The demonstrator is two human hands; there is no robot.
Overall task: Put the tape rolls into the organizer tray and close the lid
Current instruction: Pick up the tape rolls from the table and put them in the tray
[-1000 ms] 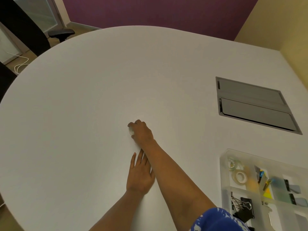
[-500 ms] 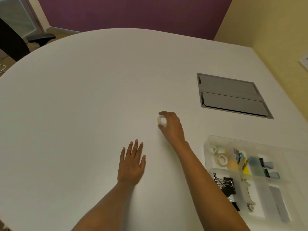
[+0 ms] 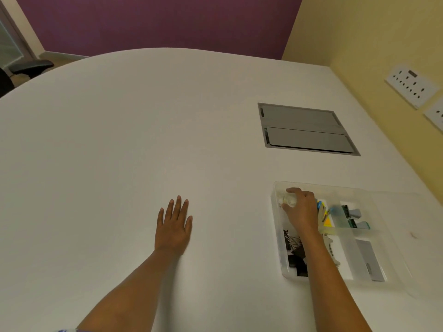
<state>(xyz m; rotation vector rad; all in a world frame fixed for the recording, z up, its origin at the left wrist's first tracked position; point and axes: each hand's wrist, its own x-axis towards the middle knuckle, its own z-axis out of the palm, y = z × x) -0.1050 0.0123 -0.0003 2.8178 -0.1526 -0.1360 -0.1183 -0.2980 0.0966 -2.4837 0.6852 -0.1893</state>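
Note:
A clear plastic organizer tray [image 3: 278, 240] lies on the white table at the right, its lid [image 3: 412, 236] open flat to the right. My right hand [image 3: 300, 210] reaches into the tray's far-left compartment, fingers closed around a small clear tape roll [image 3: 287, 200]. The hand covers whatever else lies in that compartment. My left hand [image 3: 174, 225] rests flat on the table to the left, fingers spread, holding nothing.
Other tray compartments hold black binder clips [image 3: 296, 255], coloured sticky flags [image 3: 324, 215] and grey pieces [image 3: 370, 259]. A grey cable hatch [image 3: 304, 129] is set into the table beyond the tray. The yellow wall at right carries socket plates [image 3: 412, 85].
My right hand carried the tape roll from the middle of the table rightward into the tray's far-left compartment. The left hand stayed flat on the table.

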